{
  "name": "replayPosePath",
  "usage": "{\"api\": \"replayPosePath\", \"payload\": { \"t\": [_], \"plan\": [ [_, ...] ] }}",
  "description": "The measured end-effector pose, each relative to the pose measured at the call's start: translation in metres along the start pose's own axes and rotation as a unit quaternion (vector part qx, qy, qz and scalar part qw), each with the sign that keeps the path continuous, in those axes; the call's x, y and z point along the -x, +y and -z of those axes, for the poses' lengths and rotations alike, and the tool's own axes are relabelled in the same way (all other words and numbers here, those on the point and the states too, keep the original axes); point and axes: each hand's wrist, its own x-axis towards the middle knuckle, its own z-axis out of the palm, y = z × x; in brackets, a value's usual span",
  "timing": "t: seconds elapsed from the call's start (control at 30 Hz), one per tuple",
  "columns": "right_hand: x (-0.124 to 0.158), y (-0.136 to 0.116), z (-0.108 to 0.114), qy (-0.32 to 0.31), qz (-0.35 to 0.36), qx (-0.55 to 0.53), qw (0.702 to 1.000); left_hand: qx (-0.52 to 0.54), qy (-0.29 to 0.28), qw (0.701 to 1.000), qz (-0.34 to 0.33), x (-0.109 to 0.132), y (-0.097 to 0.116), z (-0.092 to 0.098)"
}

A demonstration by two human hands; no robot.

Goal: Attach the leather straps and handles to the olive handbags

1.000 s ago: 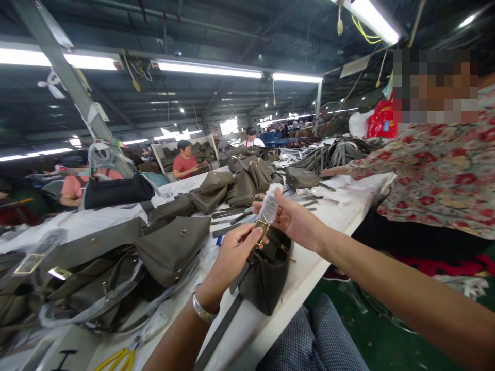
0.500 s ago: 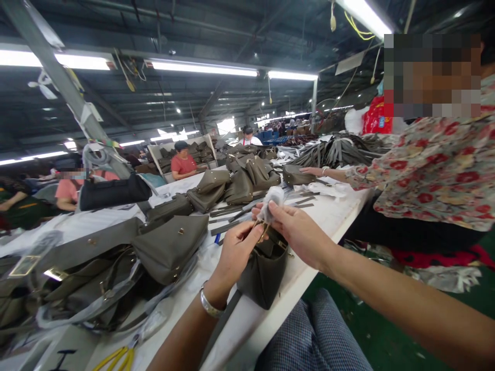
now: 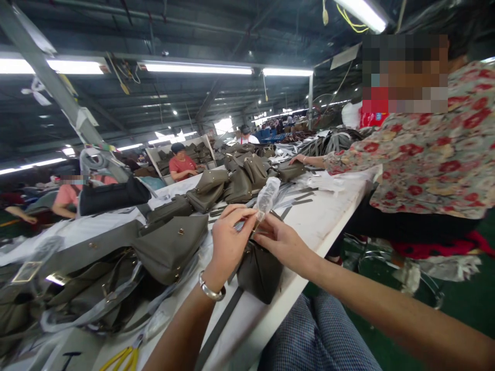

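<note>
My left hand (image 3: 229, 239) and my right hand (image 3: 288, 243) meet above a small dark olive handbag (image 3: 261, 273) near the table's front edge. Between their closed fingertips is the lower end of a crumpled clear plastic wrap (image 3: 268, 197), which sticks up above them. A bit of gold metal shows beneath the wrap, mostly covered by fingers. The handbag's upper part is hidden behind both hands. Left of my left hand lies a larger olive bag (image 3: 170, 250) with gold fittings.
Yellow-handled pliers (image 3: 122, 358) lie at the table's near left. More olive bags (image 3: 240, 178) and dark strips (image 3: 303, 198) cover the middle of the white table (image 3: 328, 219). At right a co-worker in a floral shirt (image 3: 429, 149) reaches over the table; another person (image 3: 181, 162) sits across.
My right hand has moved down, closer to my left at the wrap's base. The wrap now stands up longer and more exposed. The co-worker at right has shifted left.
</note>
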Motion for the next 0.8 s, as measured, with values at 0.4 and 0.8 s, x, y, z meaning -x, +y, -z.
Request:
{"api": "replayPosePath", "payload": {
  "t": [0.4,0.8],
  "plan": [
    [0.004,0.018,0.006,0.074,-0.053,0.079,0.993,-0.153,-0.093,0.979,-0.096,0.051,-0.035,0.019],
    [0.049,0.022,0.028,-0.063,0.081,0.398,0.912,-0.019,-0.327,0.945,0.027,0.023,-0.054,0.031]
  ]
}}
